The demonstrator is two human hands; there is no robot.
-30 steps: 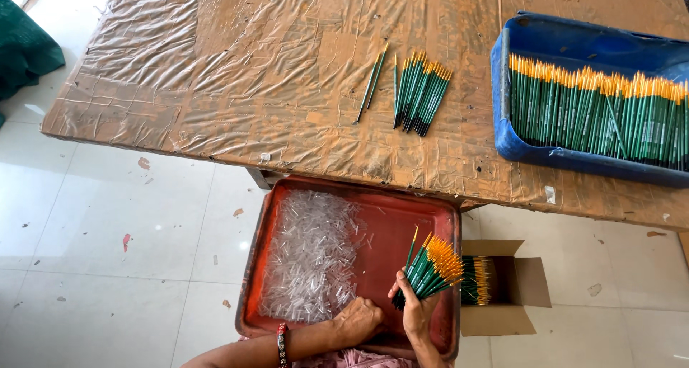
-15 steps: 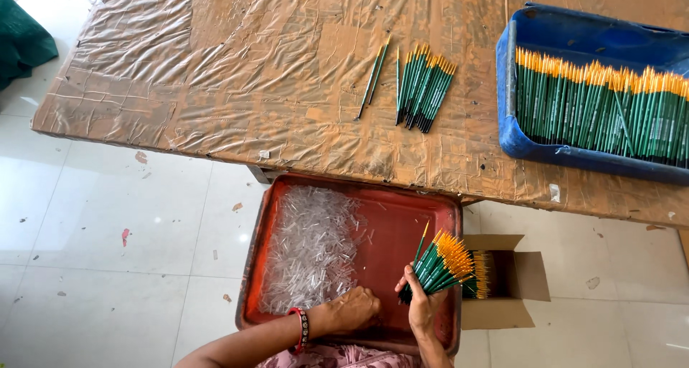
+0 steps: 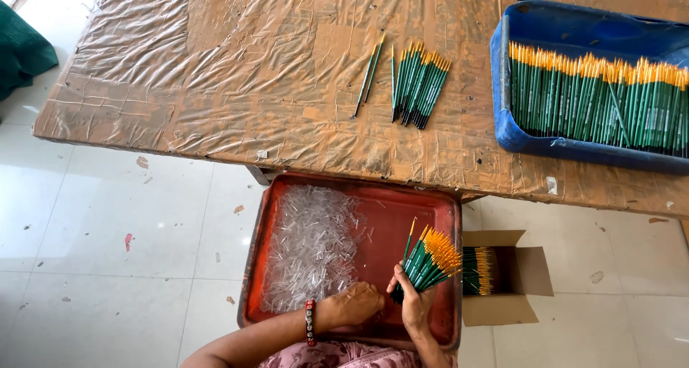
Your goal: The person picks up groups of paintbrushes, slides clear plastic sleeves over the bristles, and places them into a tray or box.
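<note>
My right hand (image 3: 413, 307) grips a fanned bunch of green-handled brushes (image 3: 429, 259) with orange tips, held over a red tray (image 3: 402, 211) on my lap. My left hand (image 3: 357, 303), with a beaded bracelet at the wrist, rests closed on the near edge of a heap of small clear plastic tubes (image 3: 314, 243) in the tray's left half. What lies between its fingers is hidden.
A plastic-covered brown table (image 3: 237, 74) stands ahead with a small pile of brushes (image 3: 416, 88) and two loose brushes (image 3: 367, 74). A blue crate (image 3: 506, 117) at right is full of brushes. A small cardboard box (image 3: 517, 282) with brushes sits on the white tiled floor.
The view has shifted slightly. My right hand has raised the brush bunch a little; my left hand has stayed at the tube heap.
</note>
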